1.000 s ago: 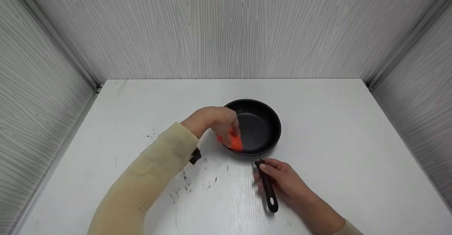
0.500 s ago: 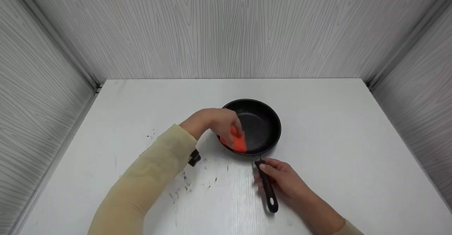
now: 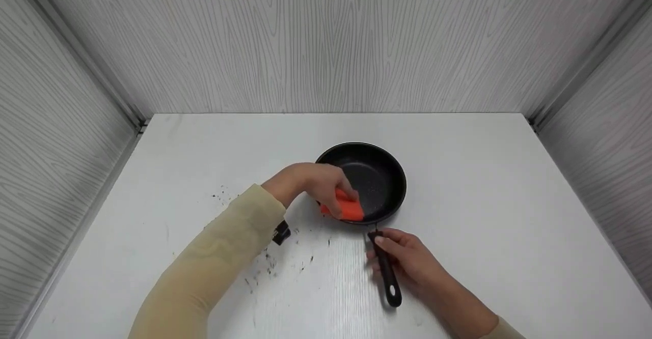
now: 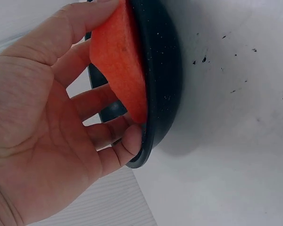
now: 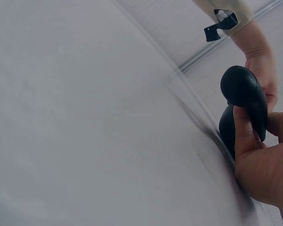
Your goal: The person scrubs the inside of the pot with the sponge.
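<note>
A black frying pan [image 3: 377,176] sits on the white table, its handle [image 3: 389,280] pointing toward me. My left hand [image 3: 323,182] reaches over the pan's left rim and pinches an orange sponge [image 3: 351,209] against the near-left inner wall. In the left wrist view the thumb and fingers hold the sponge [image 4: 120,66] from both sides, right at the pan's rim [image 4: 153,94]. My right hand [image 3: 410,257] grips the upper part of the handle, thumb on top and fingers beneath. The handle's rounded end [image 5: 239,85] shows in the right wrist view.
Dark crumbs [image 3: 268,262] are scattered on the table [image 3: 484,201] to the left of and nearer than the pan. A small black device [image 3: 281,232] shows at the left wrist. Grey wood-grain panels [image 3: 326,44] stand behind and at both sides.
The left hand and sponge have slid a little right and nearer along the pan's inner wall. The right hand and the handle have stayed in place.
</note>
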`<move>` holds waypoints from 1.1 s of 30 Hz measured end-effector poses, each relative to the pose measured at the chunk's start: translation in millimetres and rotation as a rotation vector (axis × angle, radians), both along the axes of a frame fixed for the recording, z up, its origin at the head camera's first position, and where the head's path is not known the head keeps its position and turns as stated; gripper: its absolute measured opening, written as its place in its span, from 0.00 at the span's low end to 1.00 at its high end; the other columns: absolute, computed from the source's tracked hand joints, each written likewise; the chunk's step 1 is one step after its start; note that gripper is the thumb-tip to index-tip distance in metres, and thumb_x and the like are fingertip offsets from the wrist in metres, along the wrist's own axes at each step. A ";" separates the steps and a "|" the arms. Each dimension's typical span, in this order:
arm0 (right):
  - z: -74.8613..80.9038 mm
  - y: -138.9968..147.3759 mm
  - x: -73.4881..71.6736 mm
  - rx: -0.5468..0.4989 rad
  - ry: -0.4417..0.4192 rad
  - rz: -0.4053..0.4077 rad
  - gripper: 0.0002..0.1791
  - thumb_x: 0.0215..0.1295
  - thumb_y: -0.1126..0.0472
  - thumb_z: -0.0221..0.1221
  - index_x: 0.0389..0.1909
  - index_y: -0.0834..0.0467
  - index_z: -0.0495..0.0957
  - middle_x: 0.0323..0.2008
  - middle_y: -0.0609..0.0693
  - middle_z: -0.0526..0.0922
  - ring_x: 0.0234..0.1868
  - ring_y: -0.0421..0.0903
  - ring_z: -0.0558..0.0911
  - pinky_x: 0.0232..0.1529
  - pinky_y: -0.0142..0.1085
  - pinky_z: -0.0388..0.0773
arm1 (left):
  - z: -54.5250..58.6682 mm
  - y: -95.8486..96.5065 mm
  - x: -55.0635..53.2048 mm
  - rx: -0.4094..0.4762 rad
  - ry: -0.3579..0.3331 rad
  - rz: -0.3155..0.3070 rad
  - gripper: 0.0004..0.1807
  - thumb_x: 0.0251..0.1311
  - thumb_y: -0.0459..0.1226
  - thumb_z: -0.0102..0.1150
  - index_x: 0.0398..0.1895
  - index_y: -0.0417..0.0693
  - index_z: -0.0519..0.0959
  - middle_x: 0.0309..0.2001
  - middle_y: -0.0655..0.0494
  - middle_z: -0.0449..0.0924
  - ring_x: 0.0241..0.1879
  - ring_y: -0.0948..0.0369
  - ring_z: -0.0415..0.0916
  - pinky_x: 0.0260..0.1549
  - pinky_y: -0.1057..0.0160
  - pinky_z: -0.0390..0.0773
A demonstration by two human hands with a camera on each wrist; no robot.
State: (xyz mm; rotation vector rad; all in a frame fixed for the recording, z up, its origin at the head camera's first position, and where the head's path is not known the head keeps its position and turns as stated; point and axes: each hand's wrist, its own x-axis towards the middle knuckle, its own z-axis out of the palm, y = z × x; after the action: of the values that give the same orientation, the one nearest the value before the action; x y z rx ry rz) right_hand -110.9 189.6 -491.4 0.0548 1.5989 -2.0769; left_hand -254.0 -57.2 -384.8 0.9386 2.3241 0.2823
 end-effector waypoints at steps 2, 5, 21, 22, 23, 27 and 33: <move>-0.4 0.0 0.1 0.004 -0.003 -0.002 0.22 0.78 0.58 0.62 0.63 0.69 0.74 0.38 0.58 0.89 0.29 0.47 0.88 0.37 0.43 0.88 | -1.0 0.0 -0.3 0.012 -0.007 -0.004 0.32 0.63 0.47 0.75 0.72 0.63 0.80 0.72 0.56 0.76 0.66 0.58 0.72 0.65 0.56 0.72; -0.6 -0.2 0.4 -0.001 -0.007 -0.004 0.23 0.78 0.58 0.63 0.63 0.69 0.74 0.38 0.59 0.89 0.29 0.48 0.88 0.37 0.43 0.88 | -2.9 0.1 -0.9 0.033 -0.023 -0.002 0.32 0.63 0.47 0.75 0.72 0.62 0.80 0.71 0.56 0.76 0.64 0.58 0.72 0.64 0.56 0.73; 1.3 1.9 -0.8 0.047 0.042 0.041 0.26 0.79 0.58 0.61 0.68 0.70 0.70 0.39 0.59 0.88 0.32 0.49 0.89 0.42 0.43 0.88 | -14.1 19.3 5.4 0.209 -0.121 -0.012 0.33 0.61 0.47 0.75 0.71 0.66 0.80 0.62 0.64 0.82 0.56 0.63 0.74 0.58 0.60 0.74; 1.6 1.9 -0.9 0.049 0.038 0.041 0.27 0.79 0.57 0.62 0.68 0.70 0.70 0.39 0.59 0.88 0.32 0.49 0.90 0.42 0.43 0.88 | -14.8 19.8 5.4 0.213 -0.122 -0.012 0.33 0.61 0.47 0.75 0.71 0.66 0.80 0.62 0.63 0.82 0.56 0.63 0.74 0.59 0.60 0.74; 1.8 1.9 -0.9 0.048 0.033 0.040 0.27 0.79 0.57 0.62 0.68 0.70 0.70 0.39 0.59 0.88 0.33 0.49 0.90 0.42 0.44 0.88 | -15.7 20.2 5.4 0.218 -0.124 -0.011 0.33 0.61 0.47 0.75 0.71 0.66 0.80 0.63 0.63 0.81 0.56 0.63 0.74 0.59 0.60 0.74; 1.8 1.9 -0.9 0.046 0.020 0.036 0.28 0.78 0.56 0.63 0.68 0.70 0.70 0.40 0.60 0.88 0.33 0.50 0.90 0.43 0.45 0.88 | -21.3 20.5 4.6 0.246 -0.134 0.001 0.33 0.61 0.48 0.75 0.72 0.68 0.79 0.63 0.65 0.81 0.57 0.64 0.74 0.60 0.60 0.73; 0.6 2.7 -1.5 0.049 0.016 0.035 0.27 0.78 0.56 0.63 0.67 0.70 0.72 0.41 0.61 0.88 0.33 0.51 0.90 0.45 0.46 0.88 | -28.8 25.3 4.1 0.314 -0.136 -0.006 0.33 0.62 0.48 0.72 0.73 0.68 0.78 0.60 0.66 0.81 0.55 0.63 0.73 0.57 0.61 0.73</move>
State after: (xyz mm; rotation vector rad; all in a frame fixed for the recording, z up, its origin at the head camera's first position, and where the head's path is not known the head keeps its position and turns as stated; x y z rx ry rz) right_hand -112.4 192.4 -490.9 0.0267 1.6487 -2.0167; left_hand -249.9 -31.9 -413.6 1.0390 2.1890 0.7023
